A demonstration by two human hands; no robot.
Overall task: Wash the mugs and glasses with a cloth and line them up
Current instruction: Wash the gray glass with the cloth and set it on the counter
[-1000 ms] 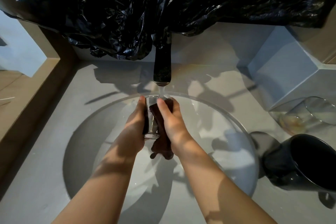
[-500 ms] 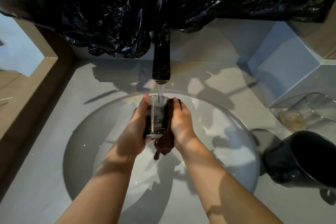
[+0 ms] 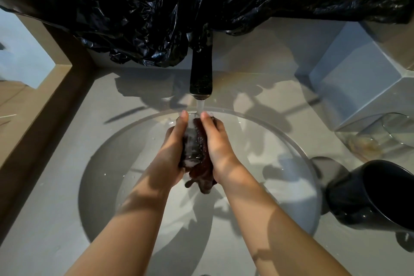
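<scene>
My left hand (image 3: pixel 171 154) grips a clear drinking glass (image 3: pixel 190 141) over the round sink basin (image 3: pixel 291 186). Water runs from the black tap (image 3: pixel 201 74) into the glass. My right hand (image 3: pixel 218 145) holds a dark brown cloth (image 3: pixel 201 175) against the glass's right side; the cloth's wet end hangs below both hands. On the counter at the right stands a black mug (image 3: pixel 376 197), and behind it a clear glass (image 3: pixel 380 134) lies on its side.
Crumpled black plastic sheeting (image 3: pixel 201 2) hangs over the wall behind the tap. A grey block (image 3: pixel 358 74) stands at the back right. A wooden ledge (image 3: pixel 40 101) borders the grey counter on the left.
Both hands have shifted slightly with the glass under the stream; my right hand has slid the cloth along the glass's side, its fingertip now at the rim.
</scene>
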